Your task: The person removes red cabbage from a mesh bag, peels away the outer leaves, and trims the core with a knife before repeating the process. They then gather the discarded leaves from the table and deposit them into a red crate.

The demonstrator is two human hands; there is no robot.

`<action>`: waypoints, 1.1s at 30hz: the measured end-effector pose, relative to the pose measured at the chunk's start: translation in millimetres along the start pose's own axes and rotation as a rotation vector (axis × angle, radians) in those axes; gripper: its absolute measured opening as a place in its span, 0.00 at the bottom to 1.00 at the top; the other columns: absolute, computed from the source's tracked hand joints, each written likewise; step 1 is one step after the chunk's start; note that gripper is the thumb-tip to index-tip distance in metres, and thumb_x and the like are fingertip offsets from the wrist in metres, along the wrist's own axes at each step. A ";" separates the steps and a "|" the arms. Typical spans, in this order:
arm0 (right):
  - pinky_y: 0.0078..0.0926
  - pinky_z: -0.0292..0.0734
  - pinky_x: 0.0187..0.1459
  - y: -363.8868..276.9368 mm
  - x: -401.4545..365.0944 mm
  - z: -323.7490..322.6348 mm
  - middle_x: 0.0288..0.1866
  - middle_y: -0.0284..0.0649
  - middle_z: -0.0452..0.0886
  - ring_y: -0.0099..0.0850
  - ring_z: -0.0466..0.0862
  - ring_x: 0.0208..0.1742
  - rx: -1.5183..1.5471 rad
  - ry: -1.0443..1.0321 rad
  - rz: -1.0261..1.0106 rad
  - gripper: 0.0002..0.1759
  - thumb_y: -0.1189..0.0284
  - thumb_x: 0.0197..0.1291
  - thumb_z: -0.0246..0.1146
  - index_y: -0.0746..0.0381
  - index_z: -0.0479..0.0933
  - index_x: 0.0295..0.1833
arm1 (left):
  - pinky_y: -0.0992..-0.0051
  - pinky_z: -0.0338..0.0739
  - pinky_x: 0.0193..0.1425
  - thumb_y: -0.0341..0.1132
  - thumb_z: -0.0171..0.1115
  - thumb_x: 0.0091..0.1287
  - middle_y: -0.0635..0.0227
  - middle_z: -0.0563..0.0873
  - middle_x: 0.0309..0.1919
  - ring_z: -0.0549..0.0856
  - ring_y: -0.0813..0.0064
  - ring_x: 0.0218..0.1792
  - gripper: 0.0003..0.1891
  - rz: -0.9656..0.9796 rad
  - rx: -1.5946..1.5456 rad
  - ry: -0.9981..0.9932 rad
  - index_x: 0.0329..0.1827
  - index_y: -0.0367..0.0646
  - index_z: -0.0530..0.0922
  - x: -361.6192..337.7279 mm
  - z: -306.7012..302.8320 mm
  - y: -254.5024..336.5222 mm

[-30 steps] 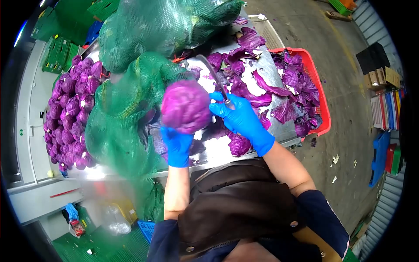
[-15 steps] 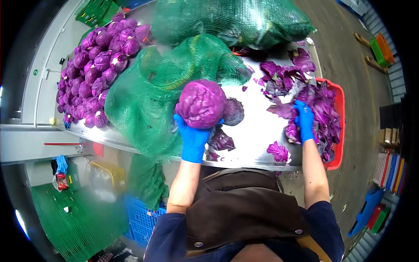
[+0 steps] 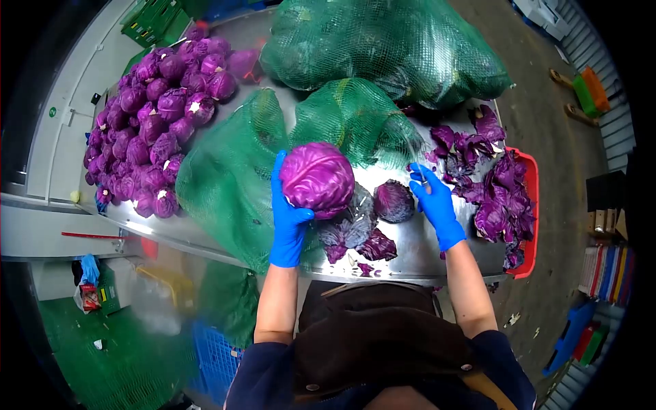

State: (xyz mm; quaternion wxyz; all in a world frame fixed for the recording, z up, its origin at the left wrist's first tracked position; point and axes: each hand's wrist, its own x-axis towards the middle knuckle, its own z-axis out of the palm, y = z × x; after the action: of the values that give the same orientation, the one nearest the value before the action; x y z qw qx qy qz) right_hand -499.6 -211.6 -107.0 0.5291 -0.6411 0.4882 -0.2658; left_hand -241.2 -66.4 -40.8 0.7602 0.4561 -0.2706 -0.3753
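My left hand (image 3: 290, 222), in a blue glove, is closed around a trimmed red cabbage (image 3: 318, 179), gripping it from the left and below, above the metal table. In my right hand (image 3: 435, 208), also blue-gloved, the fingers are curled around a thin, shiny tool that looks like a small knife (image 3: 424, 182); much of it is hidden. Between the hands a darker red cabbage (image 3: 394, 201) sits on the table. Loose outer leaves (image 3: 377, 246) lie near the table's front edge, below the held cabbage.
A pile of red cabbages (image 3: 147, 126) fills the table's left side. A slack green net (image 3: 225, 184) lies beside it, and a full green net sack (image 3: 383, 48) stands at the back. Purple leaves (image 3: 506, 198) heap over a red crate (image 3: 531, 225) at right.
My right hand has moved left, away from the leaf heap, towards the middle. The left hand still holds the cabbage, now turned. The view has shifted, and more of the darker cabbage shows.
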 end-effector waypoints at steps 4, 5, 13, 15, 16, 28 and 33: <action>0.19 0.71 0.35 0.8 6.0 29.9 0.50 0.34 0.83 0.19 0.78 0.38 -0.084 0.032 -0.006 0.23 0.70 0.63 0.64 0.56 0.74 0.65 | 0.59 0.65 0.73 0.54 0.86 0.26 0.60 0.67 0.69 0.70 0.60 0.68 0.71 0.081 0.093 -0.023 0.77 0.44 0.52 17.0 -29.1 13.8; 0.23 0.73 0.46 -0.5 5.9 33.0 0.51 0.37 0.84 0.23 0.80 0.45 -0.038 0.029 0.069 0.24 0.69 0.62 0.65 0.58 0.75 0.64 | 0.59 0.65 0.73 0.54 0.86 0.26 0.60 0.67 0.69 0.70 0.60 0.68 0.72 0.074 0.073 -0.014 0.77 0.44 0.52 19.5 -36.5 17.6; 0.21 0.75 0.54 -84.2 -2.7 86.2 0.50 0.38 0.83 0.22 0.81 0.50 0.159 -0.057 -0.126 0.23 0.76 0.61 0.64 0.60 0.75 0.63 | 0.58 0.65 0.74 0.52 0.86 0.28 0.61 0.66 0.70 0.68 0.61 0.70 0.70 -0.111 -0.156 0.049 0.77 0.45 0.51 31.6 -65.0 23.0; 0.18 0.74 0.50 -124.7 -9.8 96.7 0.52 0.36 0.83 0.19 0.80 0.46 0.138 -0.104 -0.091 0.24 0.75 0.61 0.64 0.60 0.74 0.64 | 0.58 0.65 0.74 0.50 0.86 0.28 0.61 0.66 0.71 0.69 0.61 0.69 0.70 -0.134 -0.169 0.045 0.77 0.44 0.51 32.7 -63.6 26.6; 0.17 0.74 0.49 -139.7 -11.7 101.1 0.52 0.35 0.83 0.18 0.80 0.45 0.115 -0.129 -0.068 0.24 0.75 0.61 0.64 0.60 0.74 0.64 | 0.58 0.65 0.74 0.50 0.86 0.29 0.61 0.66 0.71 0.69 0.61 0.69 0.70 -0.144 -0.176 0.042 0.77 0.44 0.51 33.8 -62.9 27.4; 0.18 0.70 0.27 -145.0 -6.8 112.6 0.26 0.30 0.78 0.15 0.74 0.25 0.213 -0.084 -0.124 0.23 0.65 0.58 0.70 0.55 0.79 0.60 | 0.56 0.63 0.74 0.55 0.86 0.29 0.54 0.65 0.71 0.68 0.57 0.69 0.70 0.041 0.040 -0.198 0.77 0.40 0.52 31.9 -41.4 -0.1; 0.16 0.64 0.22 -129.9 -28.8 71.2 0.21 0.24 0.71 0.13 0.68 0.19 0.430 -0.074 0.135 0.24 0.67 0.60 0.69 0.52 0.77 0.63 | 0.57 0.60 0.75 0.55 0.85 0.30 0.55 0.63 0.72 0.66 0.57 0.71 0.68 0.125 0.176 -0.321 0.76 0.41 0.55 22.8 -0.3 -8.1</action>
State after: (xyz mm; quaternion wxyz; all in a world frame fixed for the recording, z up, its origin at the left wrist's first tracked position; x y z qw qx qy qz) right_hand -404.8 -160.3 -1.4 0.6878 -0.4889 0.4422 -0.3041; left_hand -230.6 -87.3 -46.6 0.6861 0.4376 -0.4479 -0.3703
